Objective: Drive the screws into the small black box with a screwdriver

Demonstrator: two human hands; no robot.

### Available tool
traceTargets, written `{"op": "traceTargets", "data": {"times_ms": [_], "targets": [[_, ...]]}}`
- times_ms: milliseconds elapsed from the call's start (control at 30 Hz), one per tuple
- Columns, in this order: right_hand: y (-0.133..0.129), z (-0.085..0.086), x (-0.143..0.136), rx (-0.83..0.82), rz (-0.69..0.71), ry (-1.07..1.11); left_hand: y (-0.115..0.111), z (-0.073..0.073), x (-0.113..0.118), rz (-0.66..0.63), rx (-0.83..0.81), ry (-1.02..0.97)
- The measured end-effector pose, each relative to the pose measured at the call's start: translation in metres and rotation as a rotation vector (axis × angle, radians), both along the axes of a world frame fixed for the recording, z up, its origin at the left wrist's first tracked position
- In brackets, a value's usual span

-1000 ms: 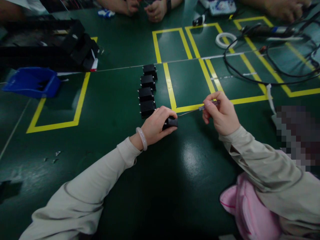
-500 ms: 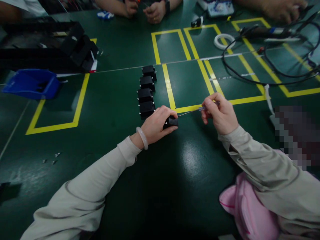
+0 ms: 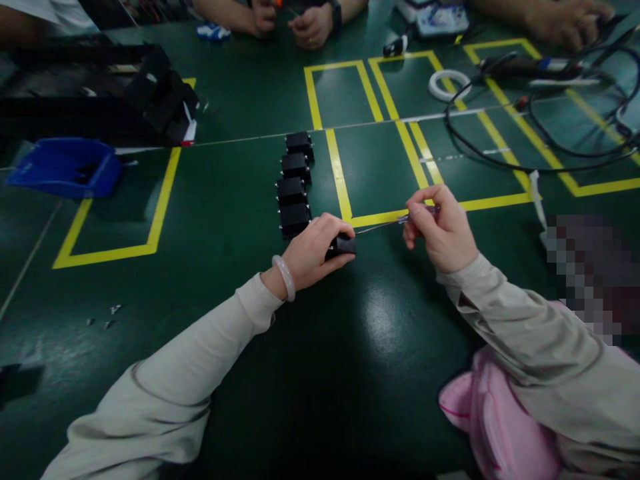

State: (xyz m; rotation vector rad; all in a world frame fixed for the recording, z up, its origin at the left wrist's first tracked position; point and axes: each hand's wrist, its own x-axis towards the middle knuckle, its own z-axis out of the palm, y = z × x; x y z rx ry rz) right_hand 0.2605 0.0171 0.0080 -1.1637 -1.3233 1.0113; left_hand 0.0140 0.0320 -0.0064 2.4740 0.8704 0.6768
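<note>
My left hand (image 3: 314,250) grips a small black block (image 3: 343,247) between thumb and fingers on the green table (image 3: 320,373). My right hand (image 3: 441,227) pinches the handle of a thin screwdriver (image 3: 404,219), whose shaft points left to the block's right end. My fingers hide whether its tip touches the block. Several similar black blocks with small silver screws at their ends, one of them the nearest block (image 3: 294,219), stand in a column just beyond my left hand.
Small screws (image 3: 115,309) lie at the left. Beyond are a blue scoop bin (image 3: 67,167) and a black tray (image 3: 100,113). A tape roll (image 3: 449,85) and black cable (image 3: 475,155) lie at the right. Another person's hands (image 3: 313,27) are across the table.
The view has shifted very slightly. Both hands keep nearly the same place and hold, on the block and the screwdriver.
</note>
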Motion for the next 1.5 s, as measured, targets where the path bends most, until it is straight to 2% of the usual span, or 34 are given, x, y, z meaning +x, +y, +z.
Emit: {"op": "traceTargets", "data": {"times_ms": [267,467,867,1100,1500], "targets": [[-0.003,0.006,-0.002,0.003,-0.034,-0.023,0.000,0.000,-0.001,0.001,0.007,-0.009],[-0.006,0.011,-0.003,-0.020,-0.001,-0.048,-0.001,-0.001,-0.001,0.000,0.019,-0.016],[-0.002,0.002,-0.001,0.017,-0.004,-0.070,-0.001,-0.002,-0.002,0.007,0.007,-0.015],[-0.004,0.007,-0.002,0.013,0.000,-0.116,-0.002,-0.001,-0.002,0.006,0.008,-0.019],[-0.005,0.007,-0.001,0.005,-0.004,-0.124,-0.001,-0.001,-0.003,0.006,0.007,-0.013]]}}
